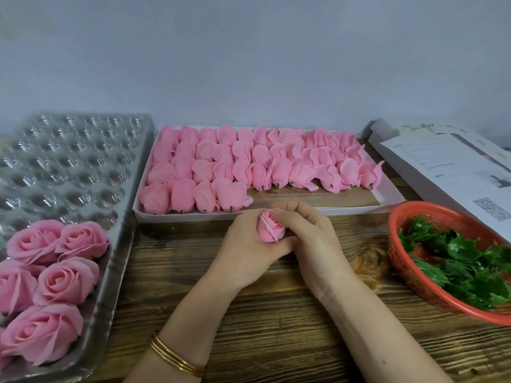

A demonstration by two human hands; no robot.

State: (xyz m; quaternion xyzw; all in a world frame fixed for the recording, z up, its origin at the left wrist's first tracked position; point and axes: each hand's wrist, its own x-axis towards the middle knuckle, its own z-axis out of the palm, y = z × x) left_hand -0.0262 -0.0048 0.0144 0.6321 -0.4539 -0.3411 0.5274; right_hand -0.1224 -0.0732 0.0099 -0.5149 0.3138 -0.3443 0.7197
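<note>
Shaping step: our left hand [246,250] and right hand [309,239] grip clamped round pink soft-petalled rose bud [272,228]. Next, likely: fan petals gently, seat in silver dimpled tray [83,167], 9 o'clock.

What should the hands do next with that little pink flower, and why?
Probably bend one outer petal gently outward. The left hand and right hand hold a pink bud whose petals are wrapped tightly shut. The roses in the silver tray on the left are spread wide open, so this one likely needs opening too.
</note>
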